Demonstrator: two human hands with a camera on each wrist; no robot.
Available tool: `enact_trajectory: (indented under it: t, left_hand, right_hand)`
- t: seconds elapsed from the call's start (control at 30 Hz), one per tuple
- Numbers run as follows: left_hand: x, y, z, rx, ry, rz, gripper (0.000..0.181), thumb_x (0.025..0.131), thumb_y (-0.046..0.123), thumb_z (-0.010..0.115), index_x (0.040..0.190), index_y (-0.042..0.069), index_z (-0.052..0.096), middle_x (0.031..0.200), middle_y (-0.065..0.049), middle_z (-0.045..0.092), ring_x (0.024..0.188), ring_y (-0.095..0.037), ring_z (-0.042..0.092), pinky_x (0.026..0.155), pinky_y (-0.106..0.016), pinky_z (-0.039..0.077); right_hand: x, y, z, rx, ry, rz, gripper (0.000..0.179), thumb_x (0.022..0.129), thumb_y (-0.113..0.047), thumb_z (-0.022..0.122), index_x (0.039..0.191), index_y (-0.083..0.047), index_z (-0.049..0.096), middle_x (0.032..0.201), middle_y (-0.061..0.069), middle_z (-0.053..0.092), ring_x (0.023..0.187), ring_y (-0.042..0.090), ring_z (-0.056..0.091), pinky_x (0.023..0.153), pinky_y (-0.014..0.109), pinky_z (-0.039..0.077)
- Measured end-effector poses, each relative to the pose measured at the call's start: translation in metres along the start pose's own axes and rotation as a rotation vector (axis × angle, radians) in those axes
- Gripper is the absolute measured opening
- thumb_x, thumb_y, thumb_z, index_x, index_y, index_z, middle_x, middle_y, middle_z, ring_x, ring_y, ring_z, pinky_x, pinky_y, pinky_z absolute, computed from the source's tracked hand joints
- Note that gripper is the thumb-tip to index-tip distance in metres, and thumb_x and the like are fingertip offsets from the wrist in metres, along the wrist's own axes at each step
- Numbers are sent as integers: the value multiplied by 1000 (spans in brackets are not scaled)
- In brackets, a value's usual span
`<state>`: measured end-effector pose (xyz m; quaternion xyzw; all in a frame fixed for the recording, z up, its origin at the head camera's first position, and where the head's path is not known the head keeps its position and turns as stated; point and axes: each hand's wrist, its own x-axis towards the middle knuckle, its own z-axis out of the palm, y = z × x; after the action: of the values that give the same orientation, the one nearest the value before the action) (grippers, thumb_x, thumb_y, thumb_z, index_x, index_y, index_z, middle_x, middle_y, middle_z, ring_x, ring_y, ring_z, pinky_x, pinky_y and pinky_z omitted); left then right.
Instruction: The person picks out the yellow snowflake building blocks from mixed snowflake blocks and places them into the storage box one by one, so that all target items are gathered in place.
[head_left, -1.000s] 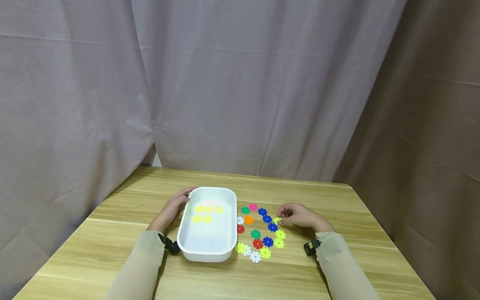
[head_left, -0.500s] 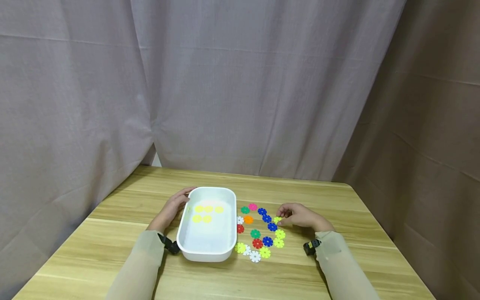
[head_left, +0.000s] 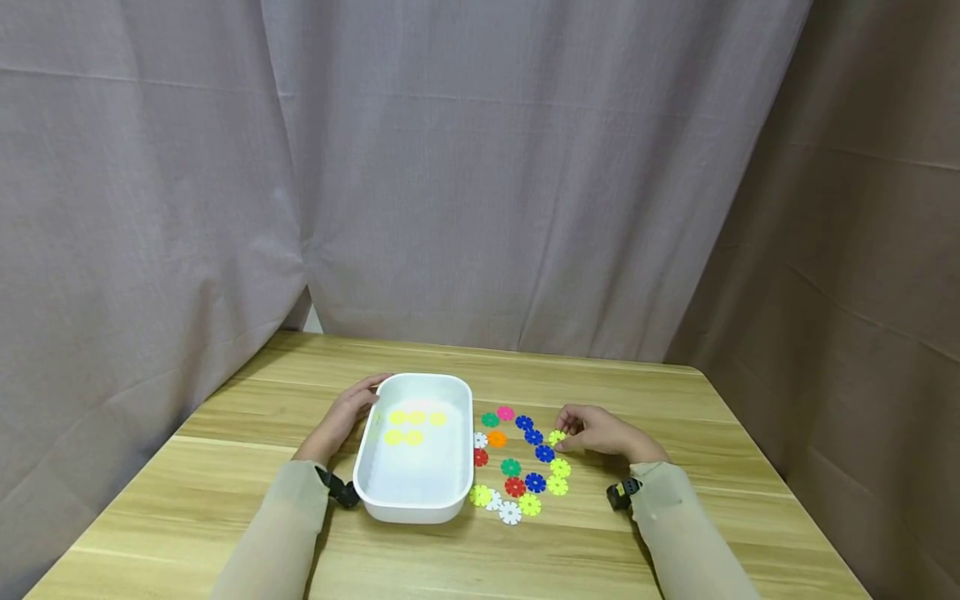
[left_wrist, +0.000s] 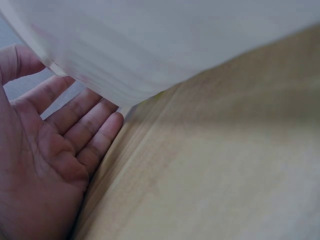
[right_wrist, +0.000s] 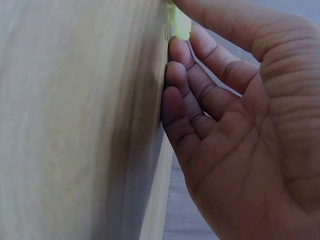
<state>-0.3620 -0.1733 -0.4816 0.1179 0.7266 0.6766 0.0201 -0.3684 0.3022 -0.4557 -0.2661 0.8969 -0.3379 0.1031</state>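
In the head view, my left hand [head_left: 345, 423] lies against the left side of a white plastic tub [head_left: 414, 514]. The left wrist view shows its fingers [left_wrist: 84, 122] fairly straight along the tub's outer wall, the thumb near the rim. On the right, my right hand [head_left: 600, 433] pinches a yellow-green snowflake disc [head_left: 557, 437] between thumb and fingertips. The right wrist view shows that disc [right_wrist: 180, 23] tilted on edge, its far part hidden by the thumb. Several yellow discs [head_left: 417, 417] lie flat inside the tub.
Beside the tub's right wall, snowflake discs lie spread on the wooden table [head_left: 570, 558]: blue [head_left: 544, 453], green [head_left: 511, 468], red [head_left: 515, 487], white [head_left: 510, 512], orange [head_left: 497, 439], pink [head_left: 506, 413] and more yellow-green [head_left: 557, 486]. A grey curtain [head_left: 480, 183] hangs behind.
The yellow-green disc at my right fingertips has come up slightly and tilted. My left hand, the tub and the other discs stay in place.
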Motion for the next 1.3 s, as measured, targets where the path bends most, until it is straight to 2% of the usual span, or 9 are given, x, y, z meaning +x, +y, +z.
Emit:
enact_trajectory:
  t: [0.47, 0.87, 1.1, 1.3]
  left_hand:
    - [1, -1, 0, 8, 1, -13, 53, 95, 13, 46, 148, 10, 51, 153, -10, 46, 140, -30, 41, 116, -48, 26]
    - [0, -1, -1, 13, -8, -5, 54, 95, 13, 46, 149, 8, 48, 154, -12, 45, 141, -32, 39, 117, -49, 24]
    - [1, 0, 0, 7, -3, -9, 53, 95, 13, 45, 148, 10, 51, 153, -11, 46, 140, -31, 41, 116, -49, 27]
    - [2, -1, 0, 5, -9, -18, 53, 95, 14, 45, 148, 10, 51, 153, -10, 46, 140, -30, 41, 116, -49, 26]
  right_hand:
    - [4, 2, 1, 12, 24, -24, 23, 87, -10, 76, 104, -7, 61, 89, 3, 63, 83, 19, 57, 73, 29, 48]
    - [2, -3, 1, 73, 67, -60, 22, 86, -3, 74, 104, -2, 61, 88, 12, 64, 72, 17, 55, 57, 24, 46]
    - [1, -8, 2, 63, 76, -71, 21, 86, 2, 72, 104, 2, 61, 89, 17, 64, 74, 22, 56, 57, 23, 46]
    - [2, -3, 1, 89, 86, -107, 23, 85, -4, 76, 104, -3, 63, 88, 11, 65, 76, 18, 58, 60, 25, 48]
